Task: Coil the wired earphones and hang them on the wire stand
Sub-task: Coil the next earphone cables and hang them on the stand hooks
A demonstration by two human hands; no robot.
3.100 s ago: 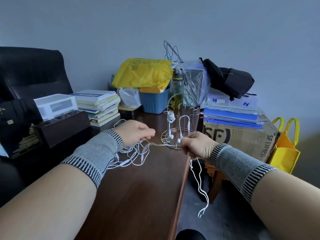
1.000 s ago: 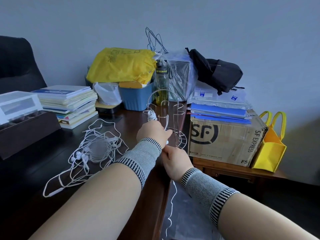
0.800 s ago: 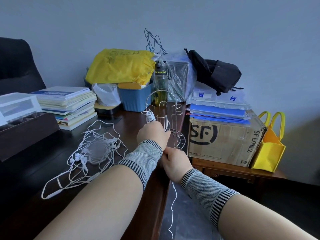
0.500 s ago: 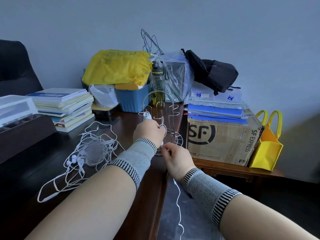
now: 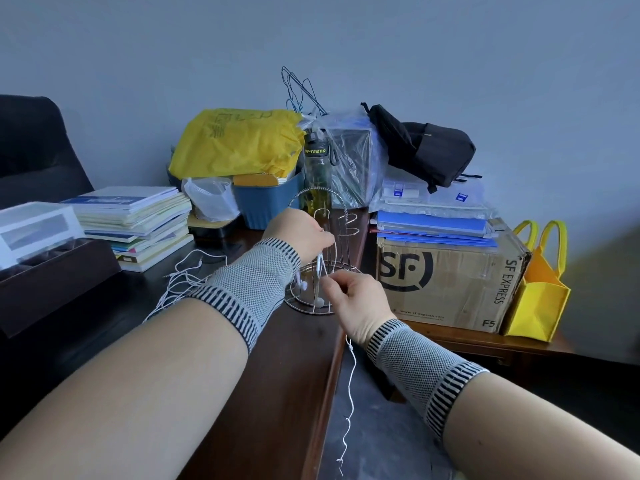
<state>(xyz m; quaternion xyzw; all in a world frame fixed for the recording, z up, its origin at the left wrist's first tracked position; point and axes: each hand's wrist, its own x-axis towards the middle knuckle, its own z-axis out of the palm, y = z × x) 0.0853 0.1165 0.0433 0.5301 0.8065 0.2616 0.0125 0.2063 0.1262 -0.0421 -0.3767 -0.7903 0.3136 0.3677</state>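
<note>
A chrome wire stand (image 5: 341,223) with hooks stands near the right edge of the dark wooden desk (image 5: 270,375). My left hand (image 5: 299,232) is raised in front of the stand and pinches white earphone cords, whose earbuds (image 5: 302,285) dangle below it. Just below, my right hand (image 5: 360,299) pinches the same white cable; its tail (image 5: 349,403) hangs past the desk edge toward the floor. A tangle of more white earphones (image 5: 183,275) lies on the desk, partly hidden behind my left forearm.
Stacked books (image 5: 138,220), a dark box (image 5: 52,275) and a white case (image 5: 34,226) sit at left. Behind the stand are a blue bin (image 5: 266,202), a yellow bag (image 5: 235,143) and a bottle (image 5: 316,174). An SF Express carton (image 5: 446,278) and a yellow tote (image 5: 540,292) stand right.
My left hand has risen along the stand with the cords, so the earbuds hang below it. My right hand has moved forward to the stand's base, still pinching the cable.
</note>
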